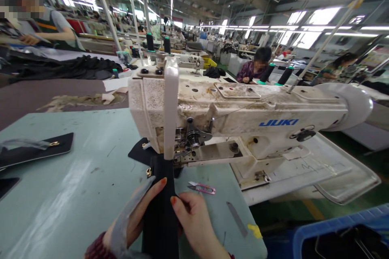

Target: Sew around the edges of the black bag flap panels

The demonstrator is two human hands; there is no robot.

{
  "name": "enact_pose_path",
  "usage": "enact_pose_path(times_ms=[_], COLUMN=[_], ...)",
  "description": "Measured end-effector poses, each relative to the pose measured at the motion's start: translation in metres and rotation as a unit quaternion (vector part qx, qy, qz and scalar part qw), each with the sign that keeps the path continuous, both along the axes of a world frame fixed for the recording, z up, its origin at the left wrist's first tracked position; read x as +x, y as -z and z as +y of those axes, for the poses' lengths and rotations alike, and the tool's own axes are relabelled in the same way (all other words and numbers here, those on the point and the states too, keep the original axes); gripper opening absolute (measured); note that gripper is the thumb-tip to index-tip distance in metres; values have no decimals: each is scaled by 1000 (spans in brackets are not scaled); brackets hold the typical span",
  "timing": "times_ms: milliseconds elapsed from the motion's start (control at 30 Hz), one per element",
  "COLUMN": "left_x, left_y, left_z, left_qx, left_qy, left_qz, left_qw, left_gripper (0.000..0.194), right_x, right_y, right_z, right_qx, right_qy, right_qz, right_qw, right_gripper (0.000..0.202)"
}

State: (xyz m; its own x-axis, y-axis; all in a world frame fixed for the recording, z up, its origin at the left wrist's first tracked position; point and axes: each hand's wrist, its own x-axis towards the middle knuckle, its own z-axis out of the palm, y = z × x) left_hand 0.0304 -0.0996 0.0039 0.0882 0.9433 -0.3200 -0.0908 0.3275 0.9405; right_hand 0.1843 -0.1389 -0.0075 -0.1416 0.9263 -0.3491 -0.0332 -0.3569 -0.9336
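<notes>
A long black strip (161,214) runs from the bottom edge up under the head of a white JUKI sewing machine (219,113). My left hand (141,206) lies along the strip's left side, thumb on top, its other fingers hidden; a grey ribbon (127,218) crosses it. Close above that hand sits a gold metal clasp (148,172). My right hand (193,214) pinches the strip's right edge, fingers curled. Pink-handled thread snips (203,188) lie right of the strip. Another black piece (140,151) with a clasp shows behind the machine head.
More black pieces (36,149) lie on the green table (91,194) at left. A metal ruler (237,218) and yellow scrap (254,231) are near its right edge. A blue crate (340,226) stands lower right. People work at machines beyond.
</notes>
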Motion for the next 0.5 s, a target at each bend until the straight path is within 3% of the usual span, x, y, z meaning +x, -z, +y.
enact_pose_path(times_ms=[133,267,500], left_x=[-8,-7,-17], left_y=[-10,-14,31], left_z=[3,4,-2], left_qx=[-34,-78,-74], left_qy=[63,69,66], left_qz=[42,26,15], left_qw=[997,994,995], left_gripper=[37,42,45], right_x=[-1,-3,-3], right_y=[-1,-5,-1], right_z=[0,1,-1], right_qx=[-13,-21,13], right_qy=[6,12,35], right_qz=[-8,-5,-50], right_qw=[1000,1000,998], right_gripper=[80,81,66])
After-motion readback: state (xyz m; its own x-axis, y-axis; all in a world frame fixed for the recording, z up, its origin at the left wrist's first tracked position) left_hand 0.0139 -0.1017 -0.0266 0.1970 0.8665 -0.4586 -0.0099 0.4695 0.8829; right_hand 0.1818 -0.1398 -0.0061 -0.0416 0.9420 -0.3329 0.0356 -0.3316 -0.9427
